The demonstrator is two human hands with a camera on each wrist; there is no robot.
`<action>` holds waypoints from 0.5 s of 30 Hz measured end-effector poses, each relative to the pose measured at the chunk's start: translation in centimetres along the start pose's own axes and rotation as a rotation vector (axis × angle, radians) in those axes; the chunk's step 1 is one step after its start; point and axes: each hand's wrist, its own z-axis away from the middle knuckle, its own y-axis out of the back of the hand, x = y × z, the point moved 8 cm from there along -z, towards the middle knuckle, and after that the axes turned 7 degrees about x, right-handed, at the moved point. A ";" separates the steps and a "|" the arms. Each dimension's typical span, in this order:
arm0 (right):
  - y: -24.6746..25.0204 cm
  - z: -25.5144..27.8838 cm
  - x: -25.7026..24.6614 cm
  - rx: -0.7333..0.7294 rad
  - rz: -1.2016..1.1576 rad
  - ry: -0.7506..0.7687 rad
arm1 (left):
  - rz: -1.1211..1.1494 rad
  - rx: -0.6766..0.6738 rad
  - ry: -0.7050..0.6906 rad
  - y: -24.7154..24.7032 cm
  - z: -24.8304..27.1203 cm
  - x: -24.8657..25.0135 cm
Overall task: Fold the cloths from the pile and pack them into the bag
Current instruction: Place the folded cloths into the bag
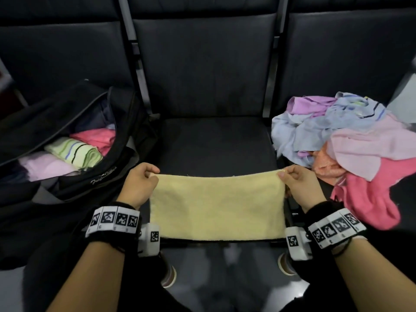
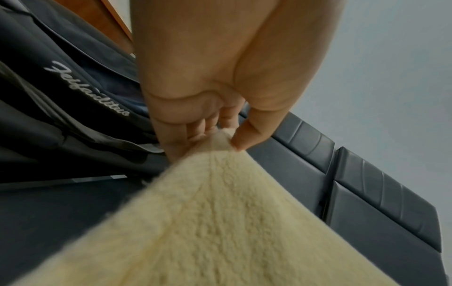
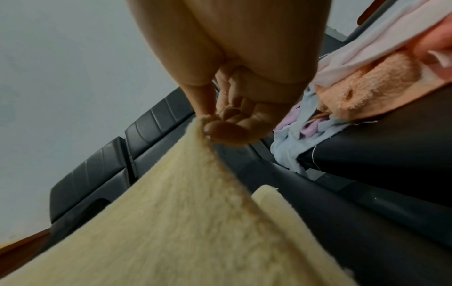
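Note:
A pale yellow fleecy cloth hangs stretched between my two hands over the front of the middle seat. My left hand pinches its upper left corner, thumb against fingers. My right hand pinches the upper right corner. In the right wrist view a second yellow layer shows behind the first, so the cloth looks doubled. The open black bag lies on the left seat with folded pink, green-striped and lilac cloths inside. The loose pile of pink, blue and lilac cloths lies on the right seat.
Dark padded seats with upright backs stand in a row ahead. Metal frame bars separate them. A pink cloth from the pile hangs over the right seat's front edge. My shoes and the floor show below.

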 end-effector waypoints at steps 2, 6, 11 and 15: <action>0.1 -0.6 0.7 0.033 0.045 -0.008 | -0.023 0.014 -0.010 -0.8 -1.3 -0.1; -0.5 -1.7 2.5 0.053 0.182 -0.078 | -0.063 0.021 0.039 -3.2 -2.5 -0.8; -1.0 0.1 5.3 -0.085 0.546 -0.129 | -0.217 -0.016 0.120 -4.1 -0.2 -4.5; -1.7 1.4 5.4 -0.150 0.633 -0.150 | -0.324 -0.131 0.116 -4.6 1.6 -5.7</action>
